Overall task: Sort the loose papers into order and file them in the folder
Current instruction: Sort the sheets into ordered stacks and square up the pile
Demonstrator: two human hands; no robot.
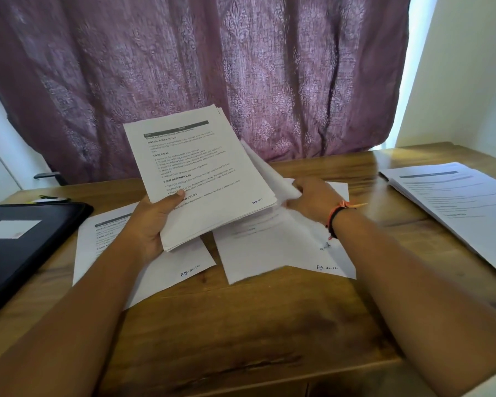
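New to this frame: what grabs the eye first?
The stack of papers is raised mid-frame over the table, held at its lower corner by the left hand, while the right hand pinches a sheet fanned off its right edge. Behind it, a purple curtain fills the background. A black folder lies closed at the table's left edge, with another pile at the right.

head cam | faces fwd+down | close over wooden desk point(269, 325) | single view
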